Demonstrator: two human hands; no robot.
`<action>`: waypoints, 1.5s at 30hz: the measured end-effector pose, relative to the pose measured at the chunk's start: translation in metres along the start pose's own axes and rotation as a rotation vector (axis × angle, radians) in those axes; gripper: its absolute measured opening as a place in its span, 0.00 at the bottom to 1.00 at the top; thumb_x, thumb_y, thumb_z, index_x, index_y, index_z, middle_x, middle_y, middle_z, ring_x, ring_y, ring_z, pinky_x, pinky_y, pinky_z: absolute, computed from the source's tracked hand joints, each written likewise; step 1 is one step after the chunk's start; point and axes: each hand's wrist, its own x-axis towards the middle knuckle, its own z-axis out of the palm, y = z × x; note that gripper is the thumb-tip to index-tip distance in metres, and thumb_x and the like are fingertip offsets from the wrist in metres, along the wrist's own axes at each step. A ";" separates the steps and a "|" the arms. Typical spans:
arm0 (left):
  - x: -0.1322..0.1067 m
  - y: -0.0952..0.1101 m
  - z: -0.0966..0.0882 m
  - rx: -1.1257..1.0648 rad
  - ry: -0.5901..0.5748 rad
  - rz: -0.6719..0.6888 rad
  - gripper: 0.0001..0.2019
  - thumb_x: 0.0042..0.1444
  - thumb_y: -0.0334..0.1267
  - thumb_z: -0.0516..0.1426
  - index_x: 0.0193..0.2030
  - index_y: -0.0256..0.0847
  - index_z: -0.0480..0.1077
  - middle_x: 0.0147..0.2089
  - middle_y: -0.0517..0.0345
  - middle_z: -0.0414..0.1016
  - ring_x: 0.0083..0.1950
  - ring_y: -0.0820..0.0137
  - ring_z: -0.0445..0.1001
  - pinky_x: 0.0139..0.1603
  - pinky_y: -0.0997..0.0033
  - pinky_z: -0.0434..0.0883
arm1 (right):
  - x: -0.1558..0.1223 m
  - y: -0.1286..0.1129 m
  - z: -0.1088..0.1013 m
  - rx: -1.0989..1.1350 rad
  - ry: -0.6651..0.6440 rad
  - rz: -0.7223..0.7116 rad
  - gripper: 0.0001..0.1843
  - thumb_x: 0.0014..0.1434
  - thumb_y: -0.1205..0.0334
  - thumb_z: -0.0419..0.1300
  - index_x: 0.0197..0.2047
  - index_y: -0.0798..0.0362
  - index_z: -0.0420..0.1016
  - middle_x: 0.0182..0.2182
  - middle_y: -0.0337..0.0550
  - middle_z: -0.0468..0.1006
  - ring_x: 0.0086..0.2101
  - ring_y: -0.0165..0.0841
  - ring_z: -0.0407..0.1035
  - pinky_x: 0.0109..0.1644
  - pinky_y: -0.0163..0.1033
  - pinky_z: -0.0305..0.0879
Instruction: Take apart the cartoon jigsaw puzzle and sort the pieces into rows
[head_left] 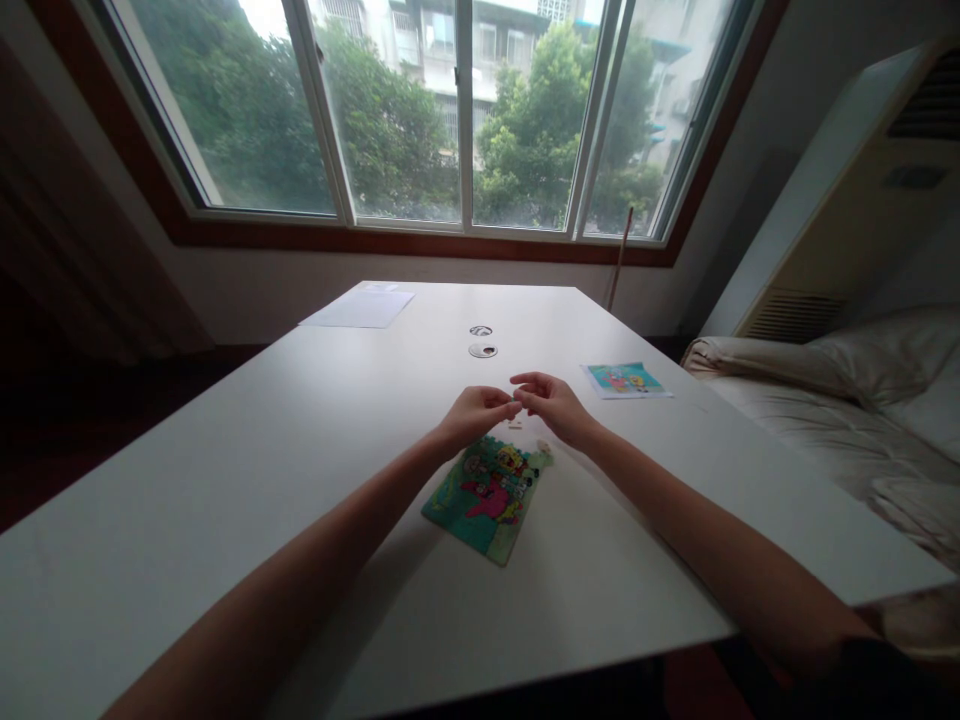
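Observation:
My left hand (478,416) and my right hand (556,408) meet at the fingertips above the table, just beyond a colourful cartoon jigsaw puzzle (487,500). Both hands are closed in a pinch, thumbs toward fingers; whatever lies between them is too small to make out. The puzzle lies flat and turned at an angle, with a pink starfish figure and a yellow figure on a green-blue ground. Its far right corner looks uneven, with a pale loose piece (544,450) there. Small beige pieces (514,425) lie on the table under my fingertips.
The white table (262,480) reaches toward a window. A printed cartoon picture sheet (628,379) lies to the right, white paper (360,308) at the far left. Two round metal fittings (482,350) sit mid-table. A cream sofa (825,400) stands at the right.

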 end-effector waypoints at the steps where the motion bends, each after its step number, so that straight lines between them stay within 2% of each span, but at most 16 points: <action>1: -0.001 0.001 0.001 -0.053 -0.011 -0.018 0.11 0.45 0.43 0.59 0.27 0.35 0.74 0.24 0.54 0.74 0.23 0.74 0.66 0.22 0.78 0.58 | 0.000 0.000 0.001 0.016 -0.001 0.003 0.18 0.45 0.58 0.61 0.40 0.55 0.70 0.25 0.37 0.72 0.24 0.24 0.64 0.27 0.31 0.59; 4: 0.000 0.002 0.001 -0.145 0.024 -0.062 0.10 0.44 0.42 0.59 0.25 0.35 0.73 0.23 0.56 0.73 0.20 0.77 0.62 0.20 0.78 0.56 | 0.000 0.000 0.000 0.063 0.002 0.034 0.16 0.45 0.58 0.61 0.39 0.55 0.71 0.26 0.37 0.73 0.25 0.24 0.64 0.27 0.31 0.59; 9: 0.004 -0.004 -0.003 -0.152 0.091 -0.082 0.10 0.45 0.42 0.58 0.26 0.36 0.71 0.21 0.58 0.71 0.18 0.79 0.59 0.19 0.78 0.55 | -0.002 -0.003 -0.005 0.081 -0.023 0.072 0.17 0.44 0.59 0.63 0.39 0.55 0.71 0.28 0.39 0.73 0.26 0.24 0.65 0.29 0.31 0.61; 11: 0.004 -0.006 -0.003 -0.142 0.096 -0.088 0.11 0.45 0.43 0.57 0.26 0.35 0.71 0.21 0.57 0.71 0.18 0.79 0.59 0.19 0.77 0.55 | -0.003 -0.004 -0.007 0.005 -0.021 0.016 0.17 0.44 0.59 0.63 0.38 0.55 0.71 0.28 0.40 0.74 0.27 0.26 0.66 0.31 0.33 0.63; 15: 0.004 -0.008 -0.006 -0.090 0.088 -0.082 0.13 0.46 0.44 0.56 0.26 0.35 0.71 0.23 0.55 0.72 0.18 0.78 0.60 0.19 0.77 0.56 | -0.005 -0.007 -0.008 -0.248 0.002 -0.182 0.13 0.47 0.59 0.62 0.37 0.55 0.72 0.31 0.42 0.75 0.32 0.29 0.68 0.39 0.37 0.65; 17: 0.003 -0.009 -0.009 -0.038 0.082 -0.054 0.12 0.46 0.44 0.56 0.27 0.35 0.72 0.23 0.56 0.72 0.21 0.77 0.63 0.22 0.77 0.58 | -0.005 -0.006 -0.010 -0.316 -0.002 -0.210 0.13 0.48 0.60 0.61 0.37 0.55 0.72 0.32 0.43 0.75 0.33 0.30 0.69 0.39 0.38 0.65; 21: 0.001 -0.013 -0.015 0.096 0.073 0.008 0.10 0.43 0.41 0.59 0.25 0.35 0.73 0.22 0.59 0.72 0.26 0.73 0.67 0.27 0.75 0.61 | -0.004 0.002 -0.015 -0.377 -0.036 -0.133 0.13 0.47 0.60 0.62 0.37 0.56 0.72 0.31 0.44 0.75 0.31 0.30 0.69 0.37 0.38 0.66; 26: -0.001 -0.016 -0.015 0.176 0.071 0.044 0.10 0.45 0.42 0.57 0.26 0.36 0.73 0.24 0.59 0.72 0.27 0.72 0.67 0.30 0.74 0.62 | -0.006 0.005 -0.014 -0.248 -0.085 -0.052 0.14 0.45 0.61 0.63 0.35 0.58 0.71 0.29 0.43 0.75 0.30 0.29 0.69 0.35 0.37 0.66; 31: -0.001 -0.018 -0.012 0.114 0.054 0.066 0.13 0.45 0.41 0.58 0.36 0.35 0.71 0.34 0.54 0.74 0.32 0.71 0.70 0.34 0.72 0.66 | -0.008 0.000 -0.006 -0.132 -0.135 -0.027 0.13 0.44 0.61 0.63 0.34 0.57 0.71 0.27 0.40 0.74 0.29 0.28 0.68 0.35 0.36 0.65; 35: -0.001 -0.020 -0.010 0.012 0.005 0.058 0.12 0.45 0.40 0.58 0.36 0.34 0.69 0.31 0.54 0.73 0.30 0.73 0.70 0.31 0.73 0.67 | -0.008 -0.002 -0.004 -0.031 -0.096 0.025 0.14 0.42 0.62 0.65 0.34 0.57 0.71 0.27 0.38 0.74 0.29 0.27 0.68 0.35 0.34 0.64; 40: -0.003 -0.016 -0.009 -0.053 0.011 0.052 0.09 0.46 0.38 0.58 0.32 0.34 0.67 0.26 0.58 0.71 0.26 0.76 0.68 0.26 0.76 0.65 | -0.009 0.000 -0.006 0.017 -0.085 0.092 0.15 0.43 0.62 0.65 0.36 0.57 0.71 0.26 0.39 0.74 0.27 0.25 0.67 0.31 0.32 0.61; 45: -0.002 -0.012 -0.012 0.062 0.057 0.043 0.09 0.47 0.39 0.56 0.33 0.34 0.67 0.28 0.57 0.72 0.27 0.75 0.69 0.26 0.76 0.65 | -0.009 0.001 -0.012 0.000 -0.081 0.158 0.14 0.45 0.61 0.63 0.36 0.57 0.70 0.25 0.39 0.74 0.27 0.26 0.68 0.31 0.33 0.61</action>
